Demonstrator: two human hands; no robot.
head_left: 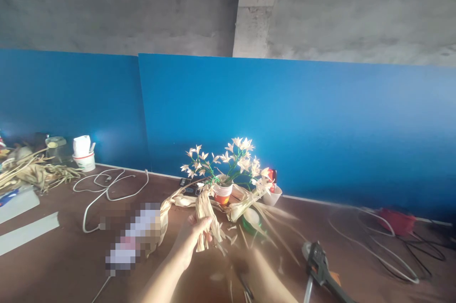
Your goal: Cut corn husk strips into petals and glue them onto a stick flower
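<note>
My left hand [194, 236] is closed around a bunch of dried pale husk strips [205, 215], held upright over the brown table [71, 265]. Just behind it stands a red and white paper cup [223, 193] holding green stems with small cream husk flowers [237, 156]. More loose husks [245, 208] lie to the right of the cup. My right forearm [270, 279] reaches in from the bottom edge towards those husks. It is smeared by motion, and its fingers cannot be made out.
A black hand tool [318, 262] lies at the right, with white and black cables [384, 255] and a red object [395, 220] beyond. A white cable [107, 186], a husk pile [32, 172] and a white cup [84, 156] sit at the left. A blue panel [285, 122] backs the table.
</note>
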